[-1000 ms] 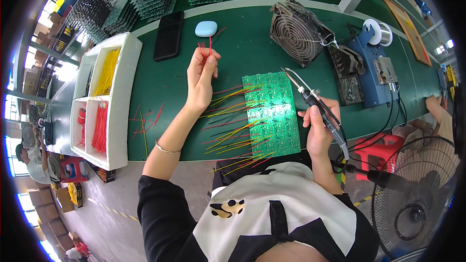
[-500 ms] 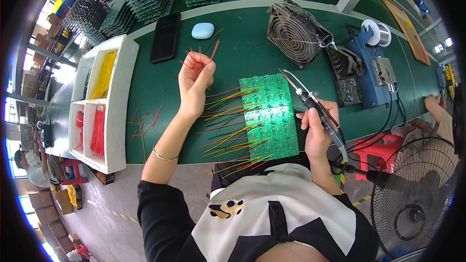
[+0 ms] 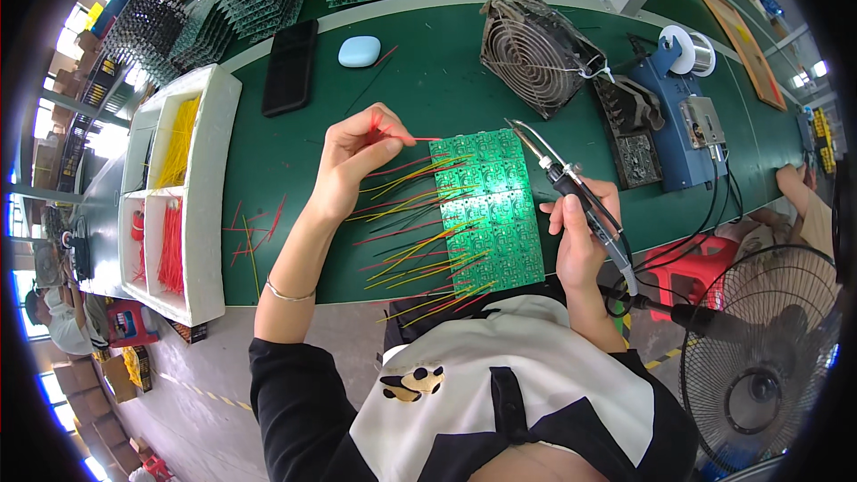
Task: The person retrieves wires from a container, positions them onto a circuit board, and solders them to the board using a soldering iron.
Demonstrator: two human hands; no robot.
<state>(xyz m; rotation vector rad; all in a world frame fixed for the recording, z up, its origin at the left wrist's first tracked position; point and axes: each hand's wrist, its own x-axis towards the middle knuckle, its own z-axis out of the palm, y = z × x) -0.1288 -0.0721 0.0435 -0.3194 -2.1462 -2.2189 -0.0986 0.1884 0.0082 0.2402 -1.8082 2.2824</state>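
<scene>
A green circuit board panel (image 3: 495, 214) lies on the green worktop, with red, yellow and black wires (image 3: 406, 241) sticking out from its left side. My left hand (image 3: 357, 156) is closed in a pinch on a red wire (image 3: 427, 139), whose far end reaches the panel's upper left corner. More red wire shows inside the curled fingers. In my right hand (image 3: 585, 232) is a soldering iron (image 3: 571, 186) with a feed tube alongside. Its tip (image 3: 511, 123) points up and left, near the panel's upper right corner; whether it touches the board I cannot tell.
On the left stands a white foam box (image 3: 207, 205) of yellow and red wires, with loose wires (image 3: 254, 232) beside it. Behind lie a phone (image 3: 290, 67), a pale blue case (image 3: 359, 52) and a grimy fan (image 3: 540, 54). A blue soldering station (image 3: 687, 125) carries a solder spool (image 3: 692, 52).
My left hand has moved down and right toward the panel, turning so the pinched red wire points right to its corner. My right hand still holds the iron in nearly the same place.
</scene>
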